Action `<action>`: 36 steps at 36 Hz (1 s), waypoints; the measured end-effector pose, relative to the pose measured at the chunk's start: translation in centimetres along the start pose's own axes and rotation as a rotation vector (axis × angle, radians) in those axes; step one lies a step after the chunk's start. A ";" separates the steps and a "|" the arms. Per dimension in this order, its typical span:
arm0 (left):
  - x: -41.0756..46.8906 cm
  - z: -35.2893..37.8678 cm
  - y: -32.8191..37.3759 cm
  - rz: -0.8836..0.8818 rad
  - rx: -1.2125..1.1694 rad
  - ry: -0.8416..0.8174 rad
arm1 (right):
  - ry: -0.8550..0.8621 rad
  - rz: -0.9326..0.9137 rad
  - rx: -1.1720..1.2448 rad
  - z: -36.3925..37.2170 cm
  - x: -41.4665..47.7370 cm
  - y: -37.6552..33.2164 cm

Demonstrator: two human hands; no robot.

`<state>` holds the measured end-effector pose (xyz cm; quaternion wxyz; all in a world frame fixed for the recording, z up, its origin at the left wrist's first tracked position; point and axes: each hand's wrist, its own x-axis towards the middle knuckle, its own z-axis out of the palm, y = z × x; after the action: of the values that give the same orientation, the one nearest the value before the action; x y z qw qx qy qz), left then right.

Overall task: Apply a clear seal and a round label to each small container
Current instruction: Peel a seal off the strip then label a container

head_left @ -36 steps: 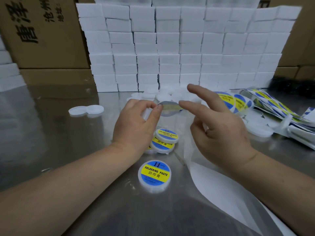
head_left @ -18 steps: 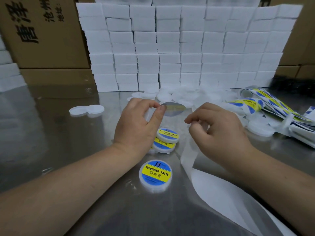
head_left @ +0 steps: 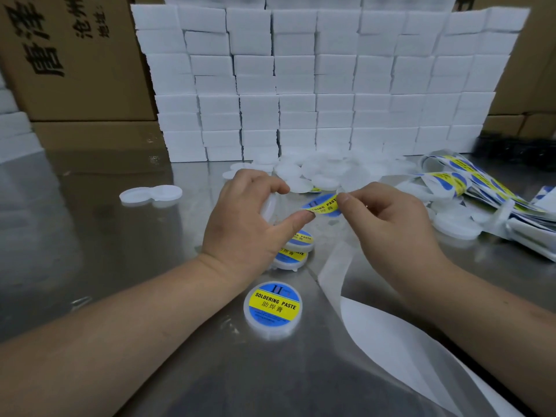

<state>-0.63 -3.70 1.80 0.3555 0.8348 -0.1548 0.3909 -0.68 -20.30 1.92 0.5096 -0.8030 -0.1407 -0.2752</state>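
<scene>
My left hand (head_left: 249,227) grips a small white round container (head_left: 269,207), tilted on its edge above the steel table. My right hand (head_left: 388,224) pinches a round blue and yellow label (head_left: 323,205) between thumb and forefinger. The label's left edge lies at my left thumb tip, against the container's face. Two labelled containers (head_left: 296,249) lie stacked just under my left hand. A third labelled container (head_left: 273,308) reading SOLDERING PASTE sits nearer to me.
A heap of plain white containers (head_left: 328,173) lies behind my hands before a wall of white boxes (head_left: 316,85). Label strips (head_left: 469,182) pile at the right. White backing paper (head_left: 391,341) trails across the steel table (head_left: 90,251). Two white lids (head_left: 150,194) lie left.
My right hand drew back toward the label strips, then returned pinching a blue and yellow label and brought it to the container. My left hand kept the container in place.
</scene>
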 end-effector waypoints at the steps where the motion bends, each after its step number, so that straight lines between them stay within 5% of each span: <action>1: 0.0 0.0 0.0 0.006 0.009 -0.001 | -0.002 0.006 0.013 0.0 0.0 0.1; 14: 0.2 0.5 -0.8 -0.041 0.136 -0.026 | 0.014 0.010 -0.028 0.1 0.1 0.6; 27: 1.5 0.7 0.3 -0.700 -1.050 -0.124 | -0.166 -0.031 0.139 0.4 -0.2 0.1; 36: 1.7 0.6 0.4 -0.827 -0.972 -0.206 | -0.217 -0.032 0.193 0.4 -0.5 -0.4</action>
<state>0.54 -4.37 2.98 0.7976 0.6025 -0.0133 0.0248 -1.15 -19.73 1.75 0.5618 -0.7730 -0.2336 -0.1799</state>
